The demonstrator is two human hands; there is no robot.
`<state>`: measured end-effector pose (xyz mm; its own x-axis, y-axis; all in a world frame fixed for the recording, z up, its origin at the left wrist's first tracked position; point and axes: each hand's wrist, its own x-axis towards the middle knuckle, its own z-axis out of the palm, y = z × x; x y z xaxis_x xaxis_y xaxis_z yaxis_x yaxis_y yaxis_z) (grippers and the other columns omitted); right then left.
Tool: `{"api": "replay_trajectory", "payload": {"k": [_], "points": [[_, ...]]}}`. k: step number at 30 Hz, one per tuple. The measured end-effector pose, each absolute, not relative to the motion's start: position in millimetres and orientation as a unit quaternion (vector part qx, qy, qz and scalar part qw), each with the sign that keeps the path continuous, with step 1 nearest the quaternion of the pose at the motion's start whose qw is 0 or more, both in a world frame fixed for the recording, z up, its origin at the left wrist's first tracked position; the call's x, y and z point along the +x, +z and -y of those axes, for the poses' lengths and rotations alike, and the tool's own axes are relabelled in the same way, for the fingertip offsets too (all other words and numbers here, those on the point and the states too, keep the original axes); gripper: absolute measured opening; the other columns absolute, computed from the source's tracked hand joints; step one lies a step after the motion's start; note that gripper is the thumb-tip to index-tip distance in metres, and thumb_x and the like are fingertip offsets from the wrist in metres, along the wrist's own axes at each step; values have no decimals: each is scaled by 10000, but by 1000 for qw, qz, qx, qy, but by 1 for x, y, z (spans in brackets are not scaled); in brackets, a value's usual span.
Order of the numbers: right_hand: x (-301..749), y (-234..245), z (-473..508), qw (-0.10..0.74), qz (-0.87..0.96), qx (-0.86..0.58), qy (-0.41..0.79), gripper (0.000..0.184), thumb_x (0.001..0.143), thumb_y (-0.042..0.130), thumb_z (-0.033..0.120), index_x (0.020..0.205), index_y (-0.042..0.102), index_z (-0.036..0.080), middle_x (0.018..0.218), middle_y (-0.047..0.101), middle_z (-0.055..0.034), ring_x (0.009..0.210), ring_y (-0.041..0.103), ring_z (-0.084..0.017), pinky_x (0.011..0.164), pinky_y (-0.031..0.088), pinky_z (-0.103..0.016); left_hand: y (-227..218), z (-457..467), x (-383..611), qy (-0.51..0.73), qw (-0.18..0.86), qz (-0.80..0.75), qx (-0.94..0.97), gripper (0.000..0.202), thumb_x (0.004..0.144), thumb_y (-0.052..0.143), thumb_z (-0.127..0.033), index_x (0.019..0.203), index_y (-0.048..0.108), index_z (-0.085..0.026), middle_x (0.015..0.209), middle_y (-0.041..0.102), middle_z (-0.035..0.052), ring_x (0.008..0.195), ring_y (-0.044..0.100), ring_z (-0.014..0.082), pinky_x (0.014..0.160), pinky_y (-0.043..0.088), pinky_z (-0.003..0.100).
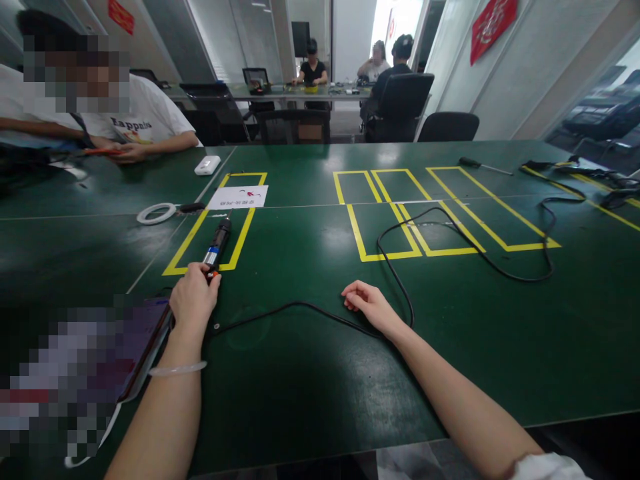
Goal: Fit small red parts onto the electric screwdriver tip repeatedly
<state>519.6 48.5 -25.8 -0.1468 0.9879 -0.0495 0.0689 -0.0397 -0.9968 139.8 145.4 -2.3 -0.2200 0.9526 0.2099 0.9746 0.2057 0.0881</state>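
Note:
My left hand (194,293) is closed around the rear of a black electric screwdriver (217,243) with a blue and white label. Its tip points away from me, inside a yellow taped outline (243,240) on the green table (295,373). From near that hand a black cable (300,305) runs right, passes by my right wrist and loops across the tabletop. My right hand (367,303) rests with its fingers loosely curled in, holding nothing that I can see. Just past the screwdriver tip lies a white paper label (239,197) with printed characters.
A tablet-like screen (145,333), partly blurred, with a white cord lies left of my forearm. Farther off are a coiled white cable (157,213), a small white box (207,165), and a long screwdriver (485,165). Bundled black cables (620,187) lie right. Another person (150,113) sits left.

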Motion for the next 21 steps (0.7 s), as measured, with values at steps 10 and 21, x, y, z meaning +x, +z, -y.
{"api": "replay_trajectory", "payload": {"k": [10,21], "points": [[515,-24,-41,391,588,-476,525,185,901,540,311,966,625,160,808,683,-46,694,599,-140,689,478,-283,-2,-142,143,-93,70,772,-625,338,893,439,-490,1077,504,-214,1028,652,129,883,630,316,661,423,356],[510,-13,-31,313,631,-448,551,228,925,545,360,960,642,157,772,739,-61,621,606,-132,618,487,-257,9,-135,156,-157,95,762,-621,369,944,352,-414,1079,579,-158,1112,643,156,1025,599,305,837,443,379]]}}
